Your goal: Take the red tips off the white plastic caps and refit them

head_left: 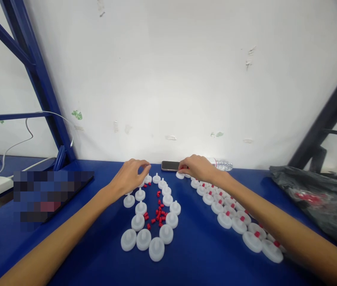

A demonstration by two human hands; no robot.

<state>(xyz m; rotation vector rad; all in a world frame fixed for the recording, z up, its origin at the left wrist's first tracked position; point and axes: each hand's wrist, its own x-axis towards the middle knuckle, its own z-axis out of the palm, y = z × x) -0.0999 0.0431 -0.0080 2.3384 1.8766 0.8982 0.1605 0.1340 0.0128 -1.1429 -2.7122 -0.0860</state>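
My left hand (131, 174) is at the far end of a loose loop of white nozzle caps, fingers curled towards the thumb in a pinch. A white cap with a bare spout (147, 178) stands right under its fingertips; what lies between them I cannot make out. Small red tips (158, 214) are scattered inside the loop. Across the gap, my right hand (196, 167) has its fingers closed on a white cap (180, 175) at the far end of the right-hand rows. Those rows hold white caps with red tips (224, 219), partly hidden behind my right forearm.
A phone (170, 165) lies by the wall, with a clear plastic bottle (224, 165) on its side beyond my right hand. A black plastic bag (308, 198) is at the right. Blue frame posts (41, 75) rise at the left, near a white cable (31, 137).
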